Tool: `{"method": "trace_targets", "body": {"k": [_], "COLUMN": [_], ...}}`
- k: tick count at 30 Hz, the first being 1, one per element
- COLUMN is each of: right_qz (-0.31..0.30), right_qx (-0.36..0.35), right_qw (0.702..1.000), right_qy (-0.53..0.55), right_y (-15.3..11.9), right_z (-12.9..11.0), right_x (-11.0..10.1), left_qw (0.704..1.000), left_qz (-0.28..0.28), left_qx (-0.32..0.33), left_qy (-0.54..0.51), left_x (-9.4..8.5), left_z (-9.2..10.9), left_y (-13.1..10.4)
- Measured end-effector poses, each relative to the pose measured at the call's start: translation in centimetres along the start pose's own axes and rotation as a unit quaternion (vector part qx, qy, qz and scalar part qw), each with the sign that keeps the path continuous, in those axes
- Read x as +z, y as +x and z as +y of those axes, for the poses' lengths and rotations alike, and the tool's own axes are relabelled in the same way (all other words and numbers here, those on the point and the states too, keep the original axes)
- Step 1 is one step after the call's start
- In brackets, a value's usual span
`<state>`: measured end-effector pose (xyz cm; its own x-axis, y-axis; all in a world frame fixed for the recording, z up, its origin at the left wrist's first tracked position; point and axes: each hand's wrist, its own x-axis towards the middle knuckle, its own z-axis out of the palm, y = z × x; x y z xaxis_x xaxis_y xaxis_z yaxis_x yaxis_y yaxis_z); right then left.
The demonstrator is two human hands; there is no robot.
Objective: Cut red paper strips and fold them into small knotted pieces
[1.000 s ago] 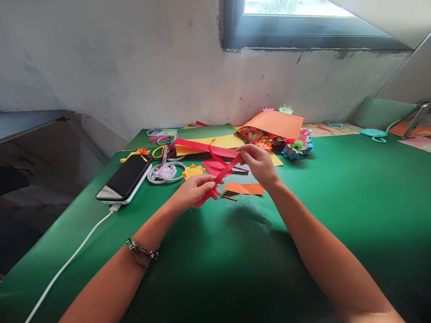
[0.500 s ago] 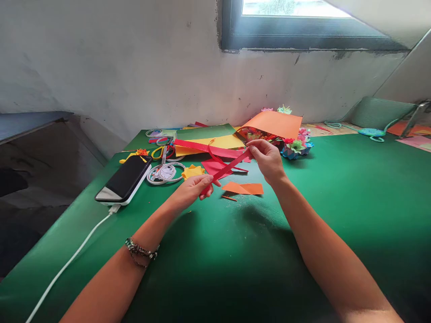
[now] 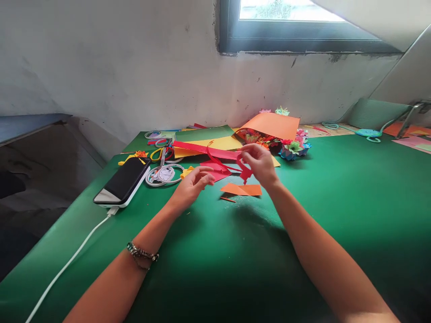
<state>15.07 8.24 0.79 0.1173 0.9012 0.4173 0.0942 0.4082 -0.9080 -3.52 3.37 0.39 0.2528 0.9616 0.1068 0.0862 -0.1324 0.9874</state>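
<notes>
From my end I see a green-topped table (image 3: 232,264) set against the wall. On its left lies a phone (image 3: 125,177), a white cable (image 3: 74,246) leading from its near end. Beside it I have white rings (image 3: 164,174), with yellow-handled scissors (image 3: 156,155) just behind. Nearer the middle are a red sheet (image 3: 220,176), an orange strip (image 3: 244,189) and a thin orange stick (image 3: 228,199). Farther back, beneath the stacked sheets (image 3: 204,134), I can't quite tell what touches the top.

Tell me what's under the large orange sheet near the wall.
Multicoloured paper flowers show beneath the front edge of the large orange sheet and poke out at its right. Whatever lies farther in is covered by the sheet, so I can't tell.
</notes>
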Motion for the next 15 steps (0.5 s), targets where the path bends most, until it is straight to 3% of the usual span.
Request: {"method": "trace_targets", "body": {"k": [4, 8, 10, 15], "right_qz": [-0.093, -0.102, -0.097, -0.078], "right_qx": [-0.069, -0.163, -0.159, -0.077], "right_qw": [0.993, 0.975, 0.976, 0.993], "right_qy": [-0.029, -0.113, -0.112, -0.049], "right_y": [-2.4, -3.5, -3.2, -1.6], "right_z": [-0.5, -0.7, -0.4, 0.4], "right_x": [3.4, 4.5, 4.1, 2.2], "left_qw": [0.997, 0.998, 0.998, 0.997], "left_qz": [0.015, 0.005, 0.009, 0.033], "left_qx": [0.019, -0.039, -0.061, -0.068], "left_qy": [-0.075, -0.052, -0.032, -0.027], "left_x": [1.5, 1.8, 1.6, 0.9], "left_z": [-0.3, -0.6, -0.5, -0.1], "left_y": [-0.2, -0.7, -0.7, -0.3]}}
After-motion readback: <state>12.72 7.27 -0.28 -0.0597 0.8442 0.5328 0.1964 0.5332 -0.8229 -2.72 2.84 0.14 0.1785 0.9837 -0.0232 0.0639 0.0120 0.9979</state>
